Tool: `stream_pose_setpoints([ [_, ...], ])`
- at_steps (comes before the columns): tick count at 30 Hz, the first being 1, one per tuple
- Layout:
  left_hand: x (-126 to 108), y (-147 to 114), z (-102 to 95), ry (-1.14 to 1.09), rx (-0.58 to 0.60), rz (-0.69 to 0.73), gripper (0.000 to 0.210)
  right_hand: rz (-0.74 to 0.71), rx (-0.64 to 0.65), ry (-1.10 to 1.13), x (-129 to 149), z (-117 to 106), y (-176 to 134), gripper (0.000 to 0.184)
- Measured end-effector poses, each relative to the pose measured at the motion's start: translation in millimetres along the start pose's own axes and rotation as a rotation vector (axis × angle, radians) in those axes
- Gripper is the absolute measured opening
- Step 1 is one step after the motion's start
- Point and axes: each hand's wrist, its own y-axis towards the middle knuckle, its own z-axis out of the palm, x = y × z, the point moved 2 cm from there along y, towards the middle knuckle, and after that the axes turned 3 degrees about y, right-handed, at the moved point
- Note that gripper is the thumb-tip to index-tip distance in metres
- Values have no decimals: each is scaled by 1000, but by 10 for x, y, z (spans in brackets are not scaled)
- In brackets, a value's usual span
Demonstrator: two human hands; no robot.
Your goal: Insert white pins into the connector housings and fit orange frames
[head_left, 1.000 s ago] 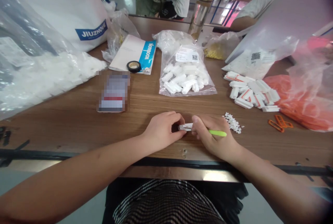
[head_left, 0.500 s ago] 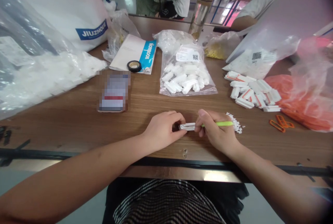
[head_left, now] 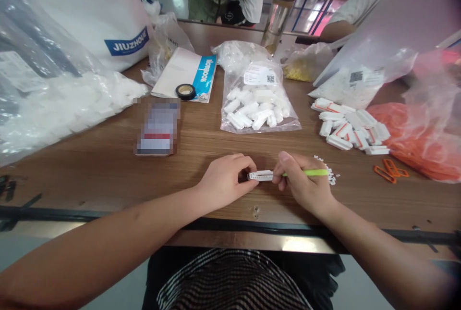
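Observation:
Thumb and fingers of my left hand [head_left: 226, 180] pinch the left end of a white plastic connector housing [head_left: 261, 176] that has a row of small holes along it. My right hand [head_left: 300, 180] is closed around a slim lime-green tool [head_left: 315, 172]; its tip is hidden by the fingers at the housing's right end. Partly behind that hand lies a small heap of tiny white pieces [head_left: 332, 179]. Farther right are several orange oblong rings [head_left: 385, 174] and a pile of white housings [head_left: 342, 130], some with orange strips.
Behind my hands lies a clear bag of white housings [head_left: 257, 103]. A phone [head_left: 157, 127], a notebook [head_left: 173, 72] and a tape roll [head_left: 186, 91] are to the left, beside large bags. An orange-filled bag [head_left: 414, 142] lies right. A bottle [head_left: 277, 21] stands at the back.
My right hand has shifted slightly right with the lime-green tool, and more of the housing shows. My left hand stays in place.

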Motion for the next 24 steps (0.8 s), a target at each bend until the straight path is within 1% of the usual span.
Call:
stream_pose_setpoints([
  [6,-10,5,-1,16,1,-2,9,-19,37,-58,25,12,7,49],
  [9,-18,6,-6,13,4,-14,9,-69,76,-146,72,28,13,48],
  [13,-24,6,-7,22,10,-13,10,-148,94,-259,124,39,9,46],
  [16,-19,7,-3,17,7,-19,10,-119,82,-186,103,24,-6,46],
  [20,-18,11,-3,8,10,-27,8,-48,1,-37,44,-6,-13,47],
  [24,-29,16,-11,10,13,-30,8,-29,29,-43,23,10,1,48],
])
